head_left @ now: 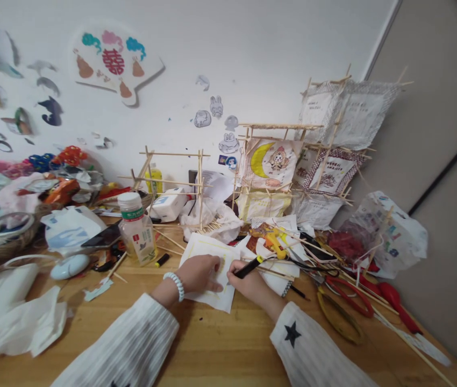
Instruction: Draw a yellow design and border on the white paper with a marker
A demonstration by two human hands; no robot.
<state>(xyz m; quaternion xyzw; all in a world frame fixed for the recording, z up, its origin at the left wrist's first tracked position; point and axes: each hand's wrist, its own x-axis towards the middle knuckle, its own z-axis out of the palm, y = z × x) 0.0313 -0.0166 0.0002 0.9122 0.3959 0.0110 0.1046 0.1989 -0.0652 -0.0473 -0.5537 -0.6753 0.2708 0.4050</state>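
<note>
My right hand (244, 279) is closed around a black marker with a yellow end (249, 266), its tip down by the right side of a white paper sheet (223, 304). Yellow lines run along the sheet's borders. My left hand (201, 275) lies on the sheet with its fingers spread, pressing it against the wooden table; a pale beaded bracelet circles that wrist. The marker's black cap (162, 260) rests on the table to the left, beside a clear bottle of yellowish liquid (138, 231) with a white lid.
Stick-frame lanterns (272, 164) with drawn paper panels stand at the back right, near a bare stick frame (174, 177). Red-handled and yellow-handled scissors (347, 301) lie at right. A blue mouse (70, 266), a phone (101, 236) and crumpled papers (22, 328) occupy the left.
</note>
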